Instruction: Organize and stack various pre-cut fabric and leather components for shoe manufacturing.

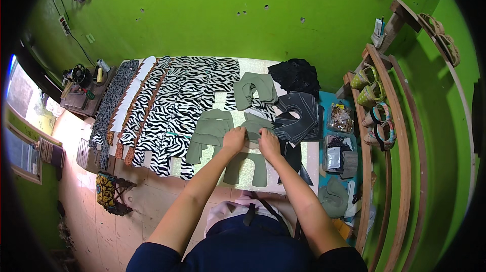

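Pinching, as it looks, an olive fabric pc. (253, 132) btwn L hand (234, 140) and R hand (269, 143), approx. equally near, hands slightly apart; its long axis unclear. Arched olive cutout (259, 170) lies bodyward, btwn forearms.

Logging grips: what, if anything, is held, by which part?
Apparently a green cut piece, its left side by the left hand, its right side by the right hand.
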{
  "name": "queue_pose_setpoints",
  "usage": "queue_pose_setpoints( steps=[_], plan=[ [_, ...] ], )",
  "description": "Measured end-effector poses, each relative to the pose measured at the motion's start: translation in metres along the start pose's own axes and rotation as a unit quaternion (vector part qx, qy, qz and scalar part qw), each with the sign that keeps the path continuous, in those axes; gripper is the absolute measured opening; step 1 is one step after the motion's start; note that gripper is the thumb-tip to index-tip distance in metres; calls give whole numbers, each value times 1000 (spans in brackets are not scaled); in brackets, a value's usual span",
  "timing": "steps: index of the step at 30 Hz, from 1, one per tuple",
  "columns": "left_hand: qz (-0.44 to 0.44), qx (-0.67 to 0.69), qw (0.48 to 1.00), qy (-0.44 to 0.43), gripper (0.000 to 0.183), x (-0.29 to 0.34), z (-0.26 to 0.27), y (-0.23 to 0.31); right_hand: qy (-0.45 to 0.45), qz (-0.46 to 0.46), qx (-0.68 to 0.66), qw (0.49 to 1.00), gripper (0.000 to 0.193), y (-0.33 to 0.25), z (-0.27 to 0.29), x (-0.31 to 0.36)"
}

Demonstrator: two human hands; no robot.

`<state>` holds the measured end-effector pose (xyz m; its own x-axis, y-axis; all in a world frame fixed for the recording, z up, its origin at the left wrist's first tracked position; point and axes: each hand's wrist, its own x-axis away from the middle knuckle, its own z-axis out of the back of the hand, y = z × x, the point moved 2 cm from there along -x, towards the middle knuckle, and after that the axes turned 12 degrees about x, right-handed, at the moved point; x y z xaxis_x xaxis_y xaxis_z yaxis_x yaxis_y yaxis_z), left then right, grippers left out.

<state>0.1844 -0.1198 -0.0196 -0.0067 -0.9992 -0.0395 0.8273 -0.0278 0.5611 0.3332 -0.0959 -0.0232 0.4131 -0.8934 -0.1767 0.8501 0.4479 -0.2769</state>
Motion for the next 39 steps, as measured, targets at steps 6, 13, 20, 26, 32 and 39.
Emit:
queue_pose_setpoints(
  steps=[6, 13, 20, 26, 32, 39],
  plan=[
    [24, 58, 998, -24, 18, 12, 13, 2, -49, -8, -95, 994, 17, -1, 22, 5],
    [122, 72, 974, -176, 35, 35, 13, -19, -266, -23, -15, 964, 32, -4, 21, 18],
    [99, -36, 966, -236, 31, 50, 6, -17, -310, 11, 48, 949, 32, -15, 11, 21],
    [77, -118, 963, -230, 30, 50, 13, 8, -280, 38, 94, 955, 37, -15, 5, 23],
    [45, -197, 971, -126, 28, 54, -1, 12, -199, 75, 83, 974, 44, -15, 11, 31],
    [-29, -189, 973, -131, 22, 54, -5, 6, -243, 106, 121, 957, 39, -11, 8, 31]
  ],
)
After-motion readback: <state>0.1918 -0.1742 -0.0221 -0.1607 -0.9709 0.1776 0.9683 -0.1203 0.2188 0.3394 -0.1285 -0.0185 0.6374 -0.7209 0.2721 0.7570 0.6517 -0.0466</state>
